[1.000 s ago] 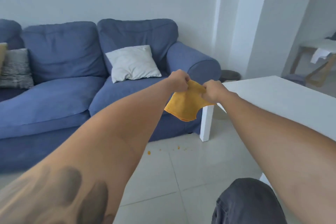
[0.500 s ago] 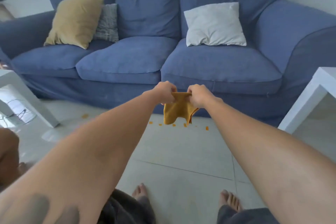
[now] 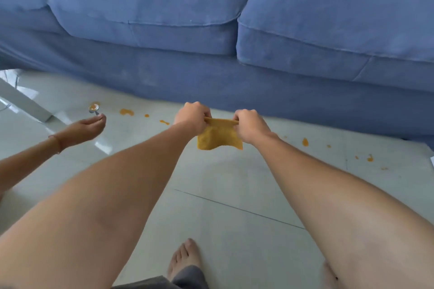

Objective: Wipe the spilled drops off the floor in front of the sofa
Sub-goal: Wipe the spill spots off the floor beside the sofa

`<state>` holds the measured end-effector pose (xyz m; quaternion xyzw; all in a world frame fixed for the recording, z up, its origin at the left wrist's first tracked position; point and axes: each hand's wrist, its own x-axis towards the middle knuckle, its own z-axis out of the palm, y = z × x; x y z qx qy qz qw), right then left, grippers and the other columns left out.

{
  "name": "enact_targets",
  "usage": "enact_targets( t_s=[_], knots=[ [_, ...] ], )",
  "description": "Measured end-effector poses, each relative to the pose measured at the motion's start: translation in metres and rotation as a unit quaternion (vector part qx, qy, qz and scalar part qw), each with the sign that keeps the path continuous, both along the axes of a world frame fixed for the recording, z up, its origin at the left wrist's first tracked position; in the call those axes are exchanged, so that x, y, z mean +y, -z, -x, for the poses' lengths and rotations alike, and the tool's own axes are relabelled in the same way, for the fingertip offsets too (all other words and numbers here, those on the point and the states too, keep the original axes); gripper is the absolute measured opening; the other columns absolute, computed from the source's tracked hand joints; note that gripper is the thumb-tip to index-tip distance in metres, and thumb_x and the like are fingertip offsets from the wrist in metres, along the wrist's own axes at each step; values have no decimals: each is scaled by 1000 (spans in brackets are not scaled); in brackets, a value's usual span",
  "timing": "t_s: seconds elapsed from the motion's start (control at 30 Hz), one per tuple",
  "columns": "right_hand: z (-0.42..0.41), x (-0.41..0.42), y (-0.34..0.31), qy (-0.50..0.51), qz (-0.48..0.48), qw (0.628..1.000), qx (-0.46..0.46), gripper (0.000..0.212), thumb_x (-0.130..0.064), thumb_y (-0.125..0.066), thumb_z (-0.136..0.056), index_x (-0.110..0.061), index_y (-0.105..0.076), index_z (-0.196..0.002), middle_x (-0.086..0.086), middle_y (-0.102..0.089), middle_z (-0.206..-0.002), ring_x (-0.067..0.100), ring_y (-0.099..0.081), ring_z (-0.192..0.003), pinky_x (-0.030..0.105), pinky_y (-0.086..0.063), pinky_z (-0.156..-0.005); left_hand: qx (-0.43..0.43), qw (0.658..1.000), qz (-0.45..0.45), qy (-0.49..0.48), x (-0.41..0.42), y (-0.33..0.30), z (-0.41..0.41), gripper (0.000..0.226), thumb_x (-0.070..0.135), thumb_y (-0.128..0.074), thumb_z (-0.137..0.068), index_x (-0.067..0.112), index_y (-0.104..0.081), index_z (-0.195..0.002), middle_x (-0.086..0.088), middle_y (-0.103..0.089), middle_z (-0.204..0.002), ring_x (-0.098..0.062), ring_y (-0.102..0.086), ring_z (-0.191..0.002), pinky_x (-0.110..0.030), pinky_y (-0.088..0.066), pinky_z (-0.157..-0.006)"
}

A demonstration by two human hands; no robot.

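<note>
I hold a small yellow cloth (image 3: 219, 137) stretched between both hands above the pale tiled floor (image 3: 234, 185). My left hand (image 3: 192, 116) pinches its upper left corner and my right hand (image 3: 250, 125) grips the upper right corner. Orange drops lie on the tiles in front of the blue sofa (image 3: 211, 30): a larger blot (image 3: 126, 112) and smaller ones (image 3: 164, 122) to the left, and a scatter (image 3: 305, 142) with more specks (image 3: 370, 159) to the right. The cloth hangs clear of the floor, between the two groups of drops.
Another person's hand (image 3: 87, 128) reaches in from the left, holding a spoon (image 3: 94, 108) with orange on it. A white table leg (image 3: 23, 101) stands at the far left. My bare foot (image 3: 185, 258) is on the tiles below.
My view has tipped down and closer to the floor; the sofa back and pillows have left the frame. Another person's hand with a spoon has appeared at the left. The cloth is spread wider.
</note>
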<state>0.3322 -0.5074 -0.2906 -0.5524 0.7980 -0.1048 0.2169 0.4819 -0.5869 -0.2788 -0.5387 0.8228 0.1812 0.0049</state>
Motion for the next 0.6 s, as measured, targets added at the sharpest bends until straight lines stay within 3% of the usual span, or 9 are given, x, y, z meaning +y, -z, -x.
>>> enact_targets(
  t_s=[0.13,0.27,0.37,0.47,0.6],
  knots=[
    [3,-55,16,12,61,997,38,27,0,-55,-84,-16,-64,-104,6,-64,-110,30,-61,-102,36,-46,-82,66,994,57,-63,-47,18,4,36,6,-55,-82,30,-78,-96,-5,-72,-95,-31,-66,-90,-31,-53,-73],
    [2,-89,35,2,119,988,95,25,-3,-56,-88,-17,-63,-108,5,-64,-111,29,-58,-108,40,-41,-89,109,988,97,-50,-81,35,0,32,7,-62,-87,31,-79,-99,-4,-67,-104,-27,-59,-102,-31,-49,-76],
    [-1,-85,63,-91,33,986,139,28,-17,-60,-90,-21,-63,-118,4,-61,-122,27,-49,-120,41,-39,-97,-10,998,56,9,-85,60,-17,44,1,-60,-83,35,-77,-105,-2,-62,-118,-29,-51,-119,-39,-51,-92],
    [-6,-61,101,-138,-88,985,51,48,-42,-69,-84,-24,-60,-128,4,-56,-132,26,-43,-130,43,-38,-105,-169,984,-41,38,-77,90,-34,52,6,-56,-82,39,-66,-121,-2,-51,-134,-26,-43,-130,-40,-40,-106],
    [-6,-19,159,-16,-20,995,93,39,-41,-52,-91,-15,-59,-120,9,-61,-120,32,-52,-117,44,-44,-94,-128,991,-48,14,-73,126,-25,53,23,-56,-91,27,-48,-143,-9,-45,-145,-29,-41,-135,-41,-41,-108]
  ],
)
